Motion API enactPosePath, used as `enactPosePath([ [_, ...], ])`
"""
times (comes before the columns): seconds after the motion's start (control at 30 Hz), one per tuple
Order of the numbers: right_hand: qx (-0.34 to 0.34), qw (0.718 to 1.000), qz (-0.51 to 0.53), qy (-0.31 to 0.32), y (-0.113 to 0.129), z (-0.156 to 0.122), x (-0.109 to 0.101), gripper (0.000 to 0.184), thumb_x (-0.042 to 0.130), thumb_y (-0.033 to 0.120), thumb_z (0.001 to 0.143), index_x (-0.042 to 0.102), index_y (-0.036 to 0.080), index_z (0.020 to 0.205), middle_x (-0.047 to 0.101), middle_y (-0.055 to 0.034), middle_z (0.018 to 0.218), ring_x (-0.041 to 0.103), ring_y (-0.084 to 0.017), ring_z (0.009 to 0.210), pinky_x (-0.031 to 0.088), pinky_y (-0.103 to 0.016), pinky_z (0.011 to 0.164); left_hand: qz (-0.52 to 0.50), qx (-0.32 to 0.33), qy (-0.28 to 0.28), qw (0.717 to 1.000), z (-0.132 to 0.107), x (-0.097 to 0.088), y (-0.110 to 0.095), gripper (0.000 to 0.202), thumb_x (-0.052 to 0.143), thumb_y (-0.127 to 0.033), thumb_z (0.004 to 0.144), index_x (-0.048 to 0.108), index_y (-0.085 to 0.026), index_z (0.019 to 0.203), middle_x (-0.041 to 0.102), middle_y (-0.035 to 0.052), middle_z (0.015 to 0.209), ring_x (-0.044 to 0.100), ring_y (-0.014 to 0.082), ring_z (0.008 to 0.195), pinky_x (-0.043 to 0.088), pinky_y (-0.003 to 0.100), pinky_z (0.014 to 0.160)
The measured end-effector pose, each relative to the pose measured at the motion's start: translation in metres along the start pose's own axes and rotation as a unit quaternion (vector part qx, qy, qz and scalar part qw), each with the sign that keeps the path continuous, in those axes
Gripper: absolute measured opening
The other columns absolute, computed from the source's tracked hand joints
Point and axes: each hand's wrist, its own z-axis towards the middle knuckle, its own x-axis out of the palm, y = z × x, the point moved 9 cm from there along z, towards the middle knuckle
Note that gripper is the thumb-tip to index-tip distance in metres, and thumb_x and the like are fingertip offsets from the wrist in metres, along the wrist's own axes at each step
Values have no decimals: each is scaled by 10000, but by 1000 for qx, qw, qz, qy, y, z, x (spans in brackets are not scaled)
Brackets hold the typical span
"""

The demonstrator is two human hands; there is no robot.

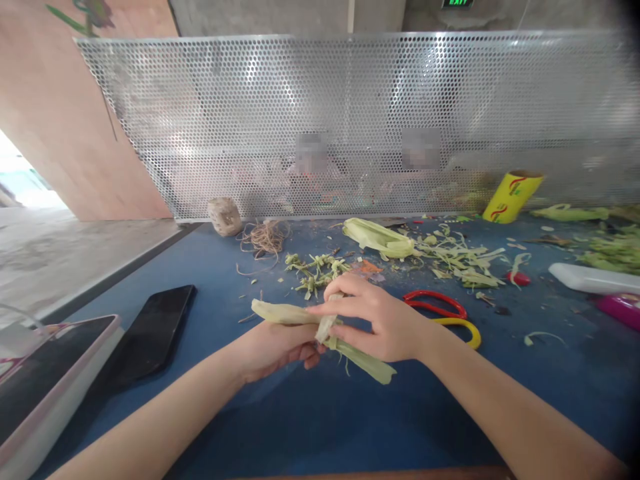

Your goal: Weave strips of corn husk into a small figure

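Note:
Both my hands hold a pale green corn husk leaf (281,312) just above the blue table (300,420). My left hand (280,345) grips it from below, fingers curled round it. My right hand (373,313) lies over its middle, fingers pinched on a folded strip of the leaf (327,325). The leaf's left tip points left; its other end (373,367) sticks out under my right hand.
A black phone (150,337) and a white scale (45,380) lie at the left. Red and yellow scissors (445,313) sit right of my hands. Husk scraps (460,257), a husk bundle (380,238), twine (263,238), a yellow roll (513,195) and a perforated metal screen (350,120) lie beyond.

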Motion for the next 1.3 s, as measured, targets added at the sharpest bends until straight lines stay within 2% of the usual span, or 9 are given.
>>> enactPosePath([
  [0.1, 11, 1000, -15, 7, -4, 1, -1, 226, 494, 247, 829, 600, 188, 1020, 533, -64, 918, 492, -144, 885, 425, -287, 794, 0, -11, -18, 1000, 0, -4, 0, 180, 690, -286, 628, 624, -120, 657, 561, 0, 576, 481, 90, 524, 366, 219, 481],
  [0.27, 5, 1000, -25, 15, -5, 2, -2, 123, 482, 225, 839, 598, 187, 841, 576, -35, 835, 509, -129, 829, 419, -274, 782, 3, -14, -30, 999, -1, -6, 1, 152, 669, -263, 642, 634, -116, 660, 570, 4, 580, 489, 95, 538, 378, 225, 495],
  [0.47, -13, 999, -44, 18, 1, 2, -1, 120, 477, 177, 832, 595, 186, 809, 576, -34, 836, 505, -123, 815, 409, -263, 776, 0, -23, -43, 999, 0, -8, 0, 122, 611, -238, 690, 626, -119, 668, 567, 3, 571, 494, 92, 518, 382, 215, 474],
  [0.6, -7, 998, -57, 14, 1, 2, -2, 120, 479, 160, 813, 582, 189, 758, 568, -33, 780, 494, -131, 761, 412, -269, 726, 12, -20, -25, 999, -1, -5, -5, 70, 586, -140, 640, 645, -127, 675, 587, 0, 602, 504, 94, 536, 410, 220, 505],
  [0.7, -6, 998, -64, 11, -1, 2, -2, 131, 474, 128, 796, 562, 187, 721, 558, -33, 766, 486, -133, 754, 410, -271, 724, 50, 10, 7, 999, -2, 0, -11, 176, 598, -88, 599, 673, -150, 746, 625, 0, 663, 526, 102, 576, 429, 219, 530],
  [0.87, 8, 1000, -26, 13, -4, 2, -1, 121, 474, 115, 796, 556, 191, 751, 560, -26, 788, 497, -124, 774, 414, -252, 726, 95, 61, -1, 994, 2, -4, -18, 167, 678, -92, 575, 687, -140, 735, 653, 21, 653, 578, 147, 636, 469, 248, 539],
  [1.0, 15, 1000, 12, 12, -3, 3, -1, 103, 490, 157, 812, 581, 199, 835, 573, -19, 822, 514, -112, 806, 418, -235, 741, 95, 63, -19, 993, 3, -8, -19, 122, 716, -94, 548, 682, -126, 661, 642, 4, 582, 566, 124, 555, 473, 246, 535],
  [1.1, 4, 1000, 28, 12, 0, 3, -1, 112, 494, 130, 804, 586, 193, 816, 568, -14, 806, 516, -102, 797, 418, -227, 741, 97, 62, -24, 993, 3, -9, -19, 90, 720, -91, 547, 675, -126, 617, 630, -9, 545, 548, 102, 513, 459, 227, 526],
  [1.3, 0, 999, 35, 11, 3, 2, -1, 112, 504, 78, 767, 568, 170, 760, 556, -20, 775, 510, -98, 767, 417, -219, 719, 111, 54, 4, 992, 3, -5, -17, 96, 715, -100, 572, 689, -136, 657, 627, -13, 580, 536, 89, 526, 452, 209, 527],
])
